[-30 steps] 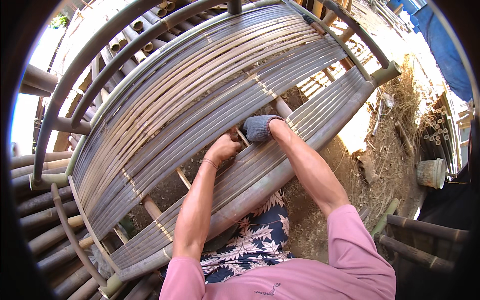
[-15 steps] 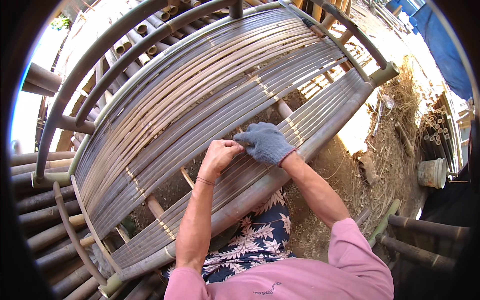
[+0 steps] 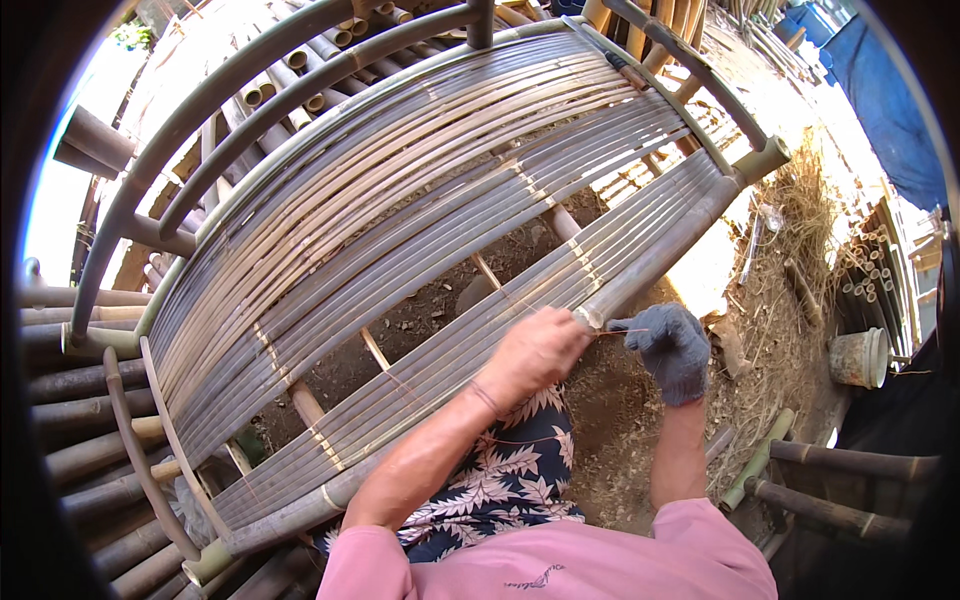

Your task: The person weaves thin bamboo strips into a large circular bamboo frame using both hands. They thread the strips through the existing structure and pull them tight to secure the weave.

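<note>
A bamboo bench (image 3: pixel 655 265) spreads before me, its seat made of long thin bamboo slats (image 3: pixel 400 215) with a gap between the front group and the rest. My left hand (image 3: pixel 540 350), bare, is closed at the thick front rail, fingertips hidden beside a pale joint. To its right, past the rail, my right hand (image 3: pixel 672 350) wears a grey knitted glove and has its fingers curled. A thin reddish cord (image 3: pixel 603 331) runs between the two hands, gripped by both. More thin cord (image 3: pixel 405 387) crosses the front slats to the left.
A dark-handled tool (image 3: pixel 625 70) lies at the seat's far right end. Curved bamboo rails (image 3: pixel 300 95) rise along the back. Stacked bamboo poles (image 3: pixel 105 465) are at left. A pale bucket (image 3: pixel 858 357), dry fibres (image 3: pixel 805 200) and a blue sheet (image 3: pixel 890 100) are at right.
Both hands have moved right and nearer, from the gap between the slats to the front rail. They have drawn apart, with the cord now stretched between them.
</note>
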A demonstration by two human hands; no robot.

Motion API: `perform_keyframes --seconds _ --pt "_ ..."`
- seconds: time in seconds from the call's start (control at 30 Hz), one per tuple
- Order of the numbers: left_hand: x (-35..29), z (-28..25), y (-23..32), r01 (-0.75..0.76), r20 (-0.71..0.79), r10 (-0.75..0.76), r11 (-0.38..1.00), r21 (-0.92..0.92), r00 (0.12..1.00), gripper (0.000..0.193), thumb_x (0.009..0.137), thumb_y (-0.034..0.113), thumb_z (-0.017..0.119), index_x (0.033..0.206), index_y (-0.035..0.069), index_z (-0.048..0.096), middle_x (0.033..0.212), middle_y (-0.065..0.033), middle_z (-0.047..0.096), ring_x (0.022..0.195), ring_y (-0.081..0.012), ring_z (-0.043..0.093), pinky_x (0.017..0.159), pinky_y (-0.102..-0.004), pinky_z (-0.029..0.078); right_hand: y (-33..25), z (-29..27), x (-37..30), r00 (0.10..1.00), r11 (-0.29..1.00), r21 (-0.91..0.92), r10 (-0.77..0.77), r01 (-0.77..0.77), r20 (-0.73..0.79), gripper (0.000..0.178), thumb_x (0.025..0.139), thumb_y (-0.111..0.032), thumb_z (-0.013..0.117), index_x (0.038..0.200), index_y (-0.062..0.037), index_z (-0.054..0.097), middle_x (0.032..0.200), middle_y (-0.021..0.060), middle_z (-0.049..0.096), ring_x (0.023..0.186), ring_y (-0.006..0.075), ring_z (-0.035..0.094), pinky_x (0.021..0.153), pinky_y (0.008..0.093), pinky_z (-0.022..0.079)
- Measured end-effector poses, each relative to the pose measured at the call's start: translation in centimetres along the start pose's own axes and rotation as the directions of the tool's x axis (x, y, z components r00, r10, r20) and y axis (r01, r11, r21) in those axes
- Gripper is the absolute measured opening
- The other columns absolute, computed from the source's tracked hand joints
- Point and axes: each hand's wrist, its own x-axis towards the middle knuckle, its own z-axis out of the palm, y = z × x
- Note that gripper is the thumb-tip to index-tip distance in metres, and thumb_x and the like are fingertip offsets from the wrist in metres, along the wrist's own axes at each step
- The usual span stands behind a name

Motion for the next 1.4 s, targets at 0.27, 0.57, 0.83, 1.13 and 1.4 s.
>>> perform_keyframes --seconds 0.27,0.57,0.83,1.13,1.4 --pt "-3.2 2.1 6.5 -0.326 -0.177 0.342 0.939 0.110 0.923 0.013 0.077 0.012 0.070 0.078 0.008 0.059 0.079 -0.0062 0.053 0.077 -0.0239 0.054 0.071 -0.0370 0.048 6.6 2.9 3.6 0.813 0.706 -0.638 0.542 -0.306 0.211 0.032 0.098 -0.032 0.062 0.114 -0.0045 0.068 0.090 0.0020 0.068 0.067 0.0110 0.059 0.057 0.0260 0.049" --pt "-1.9 -3.7 -5.9 0.775 -0.224 -0.751 0.631 0.032 0.621 0.054 0.100 0.039 0.049 0.133 -0.004 0.055 0.131 -0.0276 0.058 0.122 -0.0431 0.056 0.102 -0.0505 0.046 -0.8 4.5 7.9 0.980 0.793 -0.578 0.184 -0.192 -0.073 0.026 0.096 -0.020 0.058 0.093 0.0037 0.069 0.088 0.0085 0.062 0.073 0.0125 0.056 0.077 0.0281 0.050" --pt "-2.4 -2.8 -12.3 0.649 0.106 -0.641 0.754 -0.098 0.760 0.045 0.098 0.043 0.055 0.107 0.003 0.074 0.100 -0.0214 0.073 0.093 -0.0308 0.067 0.085 -0.0454 0.049 -1.6 2.8 9.7 0.938 0.965 0.216 0.068 -0.148 0.339 0.040 0.103 -0.029 0.042 0.097 -0.0046 0.073 0.129 0.0244 0.064 0.046 0.0099 0.043 0.054 0.0307 0.052" --pt "-3.2 -2.7 -7.6 0.793 -0.114 -0.795 0.605 -0.075 0.596 0.039 0.098 0.043 0.054 0.102 0.011 0.077 0.099 -0.0195 0.074 0.100 -0.0403 0.067 0.090 -0.0494 0.035 2.7 5.7 8.0 0.770 -0.284 -0.935 0.637 0.214 -0.017 0.044 0.096 -0.034 0.044 0.076 -0.0046 0.070 0.081 0.0197 0.072 0.065 0.0345 0.069 0.066 0.0486 0.056" --pt "-2.1 -2.1 -7.7 0.753 -0.119 -0.754 0.655 -0.068 0.646 0.041 0.097 0.044 0.053 0.102 0.011 0.076 0.100 -0.0197 0.073 0.104 -0.0416 0.065 0.093 -0.0538 0.037 8.2 7.1 3.1 0.693 -0.054 -0.807 0.549 0.588 0.468 0.032 0.096 -0.026 0.046 0.080 -0.0060 0.065 0.078 0.0185 0.068 0.069 0.0380 0.067 0.064 0.0486 0.053"
